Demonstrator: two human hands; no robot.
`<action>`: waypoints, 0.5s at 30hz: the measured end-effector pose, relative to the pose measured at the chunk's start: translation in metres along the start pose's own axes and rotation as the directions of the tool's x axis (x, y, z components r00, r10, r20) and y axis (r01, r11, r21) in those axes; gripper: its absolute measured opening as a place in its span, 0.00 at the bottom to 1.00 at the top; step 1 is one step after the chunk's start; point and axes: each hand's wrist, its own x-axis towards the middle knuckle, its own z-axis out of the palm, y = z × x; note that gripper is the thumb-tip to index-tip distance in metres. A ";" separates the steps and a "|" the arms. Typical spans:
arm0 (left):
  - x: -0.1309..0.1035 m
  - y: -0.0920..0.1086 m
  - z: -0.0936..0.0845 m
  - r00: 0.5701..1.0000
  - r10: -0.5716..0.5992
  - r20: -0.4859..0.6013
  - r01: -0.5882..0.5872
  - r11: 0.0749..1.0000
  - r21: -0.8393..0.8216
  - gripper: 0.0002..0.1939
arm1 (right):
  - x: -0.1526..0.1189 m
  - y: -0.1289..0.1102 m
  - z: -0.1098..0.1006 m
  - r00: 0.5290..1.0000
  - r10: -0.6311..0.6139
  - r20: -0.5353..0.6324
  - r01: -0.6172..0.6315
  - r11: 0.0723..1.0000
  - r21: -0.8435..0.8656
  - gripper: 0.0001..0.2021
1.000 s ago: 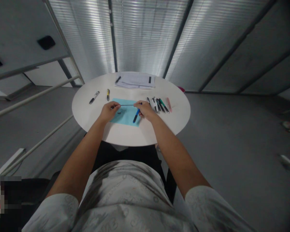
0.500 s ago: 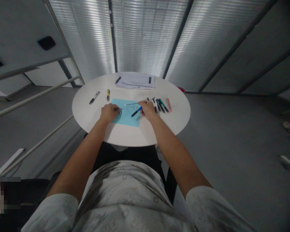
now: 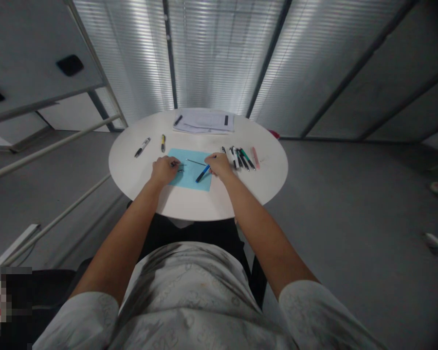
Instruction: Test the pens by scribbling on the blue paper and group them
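Observation:
My right hand (image 3: 220, 165) is closed on a blue and black pen (image 3: 202, 174), which slants down to the left over a light blue sheet (image 3: 189, 183). A thin dark rod (image 3: 195, 162), like a pen refill, reaches leftward from the same fingers. At the sheet's left side my left hand (image 3: 163, 169) is closed, its fingertips around a small dark piece (image 3: 174, 164). Another tiny dark piece (image 3: 180, 170) shows just by those fingertips; whether it is held, I cannot tell.
On the round white table (image 3: 126, 170), several pens (image 3: 243, 159) lie beside a pink stick (image 3: 255, 158) to the right. A white and black pen (image 3: 142, 147) and a yellow one (image 3: 163, 143) lie left. Papers (image 3: 204, 120) are at the back. A white railing (image 3: 73, 199) stands left.
My right hand has shifted slightly left, and the blue pen's tip has gone lower. The thin rod has tilted so its right end points downward. My left hand has barely moved.

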 end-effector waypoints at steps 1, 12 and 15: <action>0.000 0.000 0.000 1.000 -0.006 0.000 0.006 1.000 0.000 0.16 | 0.000 0.000 0.000 1.000 0.004 0.001 -0.004 1.000 0.017 0.01; 0.002 -0.001 0.002 0.999 -0.020 -0.041 0.017 0.996 -0.085 0.16 | 0.006 -0.005 -0.011 0.991 0.135 -0.008 -0.090 0.700 0.709 0.12; 0.002 -0.003 0.004 0.998 -0.006 -0.057 0.000 0.994 -0.107 0.16 | 0.010 -0.005 -0.012 0.989 0.146 -0.010 -0.078 0.586 0.807 0.18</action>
